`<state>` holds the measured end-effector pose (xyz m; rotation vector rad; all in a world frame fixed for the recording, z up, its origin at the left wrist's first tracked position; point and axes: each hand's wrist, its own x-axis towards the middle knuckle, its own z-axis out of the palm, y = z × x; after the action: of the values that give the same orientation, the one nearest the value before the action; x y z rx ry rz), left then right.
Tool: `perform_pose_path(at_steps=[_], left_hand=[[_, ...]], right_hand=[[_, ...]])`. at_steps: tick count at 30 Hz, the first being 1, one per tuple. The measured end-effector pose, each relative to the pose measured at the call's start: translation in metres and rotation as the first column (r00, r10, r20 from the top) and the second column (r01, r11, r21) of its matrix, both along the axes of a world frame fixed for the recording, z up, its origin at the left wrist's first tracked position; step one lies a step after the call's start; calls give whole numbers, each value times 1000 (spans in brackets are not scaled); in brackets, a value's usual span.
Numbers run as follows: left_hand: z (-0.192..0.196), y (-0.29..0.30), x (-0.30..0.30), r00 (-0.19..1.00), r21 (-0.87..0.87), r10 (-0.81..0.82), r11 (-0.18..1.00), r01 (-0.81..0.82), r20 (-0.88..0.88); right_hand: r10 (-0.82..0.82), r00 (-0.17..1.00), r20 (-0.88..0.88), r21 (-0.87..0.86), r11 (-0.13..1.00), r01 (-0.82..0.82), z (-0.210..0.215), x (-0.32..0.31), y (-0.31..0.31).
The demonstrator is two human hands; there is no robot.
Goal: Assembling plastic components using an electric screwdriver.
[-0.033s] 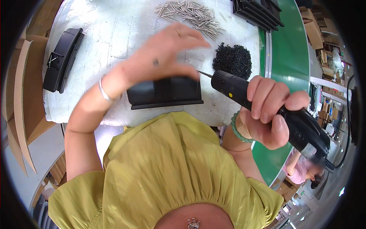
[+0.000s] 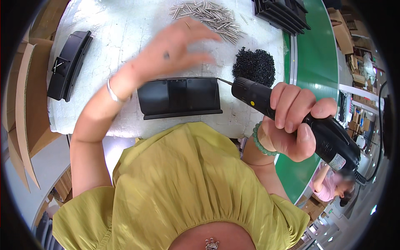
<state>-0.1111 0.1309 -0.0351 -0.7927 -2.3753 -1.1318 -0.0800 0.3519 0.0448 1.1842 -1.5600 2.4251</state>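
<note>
My right hand (image 2: 293, 118) is wrapped round a black electric screwdriver (image 2: 254, 96), its thin bit pointing left. The bit's tip is at the upper right corner of a black plastic part (image 2: 193, 98); whether it touches cannot be made out. That part is a shallow tray-like piece with a raised lip along its near edge. My left hand (image 2: 177, 48), slightly blurred, hovers above and beyond the part's far edge. Its fingers are spread, and nothing shows between them. Right of it lies a heap of small black screws (image 2: 254, 66). Farther back are loose silver metal pins (image 2: 212, 18).
Another black part (image 2: 70, 66) with small silver pins on it lies at the left on the white table covering (image 2: 112, 37). Stacked black parts (image 2: 281, 16) stand far right beside a green surface (image 2: 314, 62). Cardboard (image 2: 35, 100) borders the left. A person in pink (image 2: 327, 183) is at lower right.
My left hand has moved up and left, away from the part's far right corner, uncovering its far edge. The screwdriver and my right hand have barely moved.
</note>
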Motion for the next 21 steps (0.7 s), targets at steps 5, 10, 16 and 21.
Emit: perform_pose_path(at_steps=[5,10,16,21], left_hand=[[-16,-55,-56,957,-413,289,870,-270,-17],[-19,-49,-66,921,-473,379,830,-296,89],[20,-36,-31,962,-441,248,880,-175,114],[10,-36,51,950,-142,266,959,-244,163]], right_hand=[[-11,1000,23,-89,996,13,-5,1,0],[-46,998,51,-122,991,52,-6,3,1],[-35,997,65,-126,991,43,-5,4,4],[28,996,85,-72,997,-22,-5,7,-9]])
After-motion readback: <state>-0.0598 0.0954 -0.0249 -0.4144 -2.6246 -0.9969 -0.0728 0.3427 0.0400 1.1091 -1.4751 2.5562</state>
